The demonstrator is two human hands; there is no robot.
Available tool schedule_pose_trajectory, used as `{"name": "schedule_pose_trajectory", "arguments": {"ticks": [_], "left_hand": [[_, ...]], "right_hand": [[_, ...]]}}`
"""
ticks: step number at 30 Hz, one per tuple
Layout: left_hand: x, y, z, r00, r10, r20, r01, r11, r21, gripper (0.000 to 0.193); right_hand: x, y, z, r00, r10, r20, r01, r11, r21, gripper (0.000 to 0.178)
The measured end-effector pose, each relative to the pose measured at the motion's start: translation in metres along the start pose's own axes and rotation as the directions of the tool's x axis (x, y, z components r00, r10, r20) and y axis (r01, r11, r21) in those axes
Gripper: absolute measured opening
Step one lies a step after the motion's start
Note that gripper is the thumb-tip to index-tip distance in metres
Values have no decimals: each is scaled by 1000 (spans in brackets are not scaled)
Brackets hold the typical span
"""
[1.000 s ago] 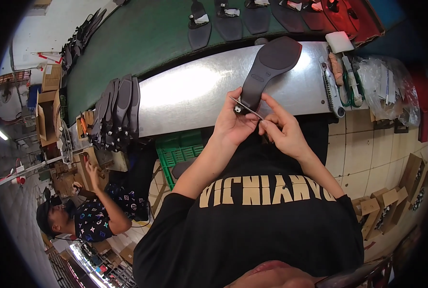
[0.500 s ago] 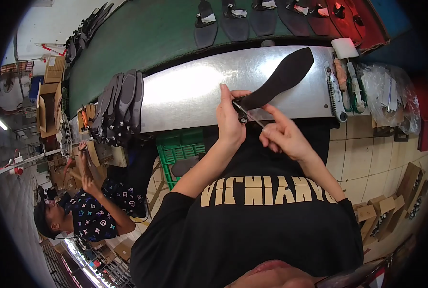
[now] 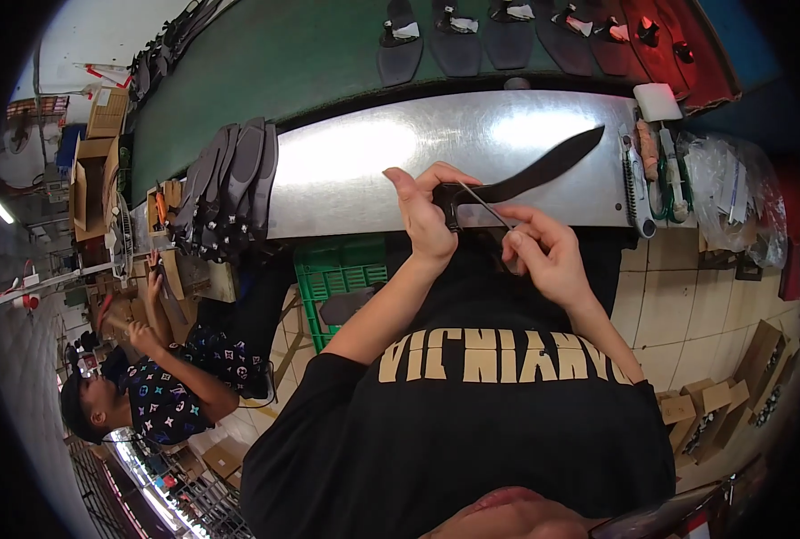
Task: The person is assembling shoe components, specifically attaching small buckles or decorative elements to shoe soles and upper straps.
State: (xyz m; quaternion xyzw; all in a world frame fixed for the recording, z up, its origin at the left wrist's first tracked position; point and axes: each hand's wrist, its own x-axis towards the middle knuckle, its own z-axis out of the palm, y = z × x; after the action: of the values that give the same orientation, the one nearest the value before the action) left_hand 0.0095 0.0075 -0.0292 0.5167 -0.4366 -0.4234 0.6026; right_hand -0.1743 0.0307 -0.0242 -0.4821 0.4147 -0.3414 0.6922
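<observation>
My left hand grips a black sandal sole by its strap end, thumb raised and fingers curled behind it. The sole is seen nearly edge-on, its long part pointing to the far right above the metal bench. Pinched in my right hand is a thin metal tool, its far end against the strap end beside my left fingers. Its exact kind is unclear. A dark strap part shows between my left palm and the tool.
Under my hands lies a shiny metal bench plate, with stacked grey soles at its left. Pliers and a cutter lie at its right end. Strapped soles line the green belt. A green crate stands below; a co-worker sits left.
The sole has turned from showing its broad face to nearly edge-on. My left thumb has lifted outward, and the metal tool has shifted upward across the strap end.
</observation>
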Motion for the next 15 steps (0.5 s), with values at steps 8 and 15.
{"name": "schedule_pose_trajectory", "arguments": {"ticks": [8,15], "left_hand": [[0,12,2,969,-248,16,246,948,-202,95],[16,24,10,653,-733,191,654,418,-631,66]], "right_hand": [[1,2,17,899,-438,-1,380,782,-494,20],[-1,-9,13,859,-510,-53,408,742,-533,13]]}}
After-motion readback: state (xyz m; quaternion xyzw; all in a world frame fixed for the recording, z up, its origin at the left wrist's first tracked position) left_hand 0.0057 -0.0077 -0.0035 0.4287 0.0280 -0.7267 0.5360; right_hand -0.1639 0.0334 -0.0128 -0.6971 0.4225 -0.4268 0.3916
